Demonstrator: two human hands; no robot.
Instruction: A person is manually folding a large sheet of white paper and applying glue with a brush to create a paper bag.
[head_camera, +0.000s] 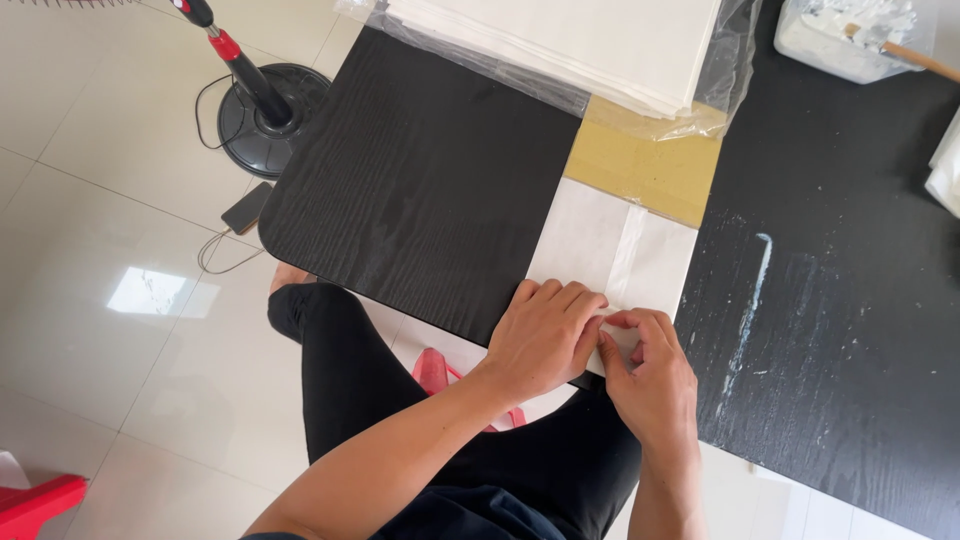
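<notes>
Both hands at lower centre of frame, on the near edge of a white paper sheet (610, 250) lying flat on the black table (420, 190). Left hand (545, 335) lies palm down, fingers loosely curled, pressing the sheet's near-left corner. Right hand (650, 375) touches it, thumb and forefinger pinched on a folded bit of the paper's near edge. Sheet has 1 lengthwise seam or fold running up its middle. Just above it, touching, a brown cardboard piece (645, 165); above that a stack of white sheets (570, 40) in clear plastic wrap, top centre. Top right: white tub (830, 45) with a wooden-handled brush (915, 55). White smears on table, right. Fan base (262, 115) on tiled floor, upper left.
</notes>
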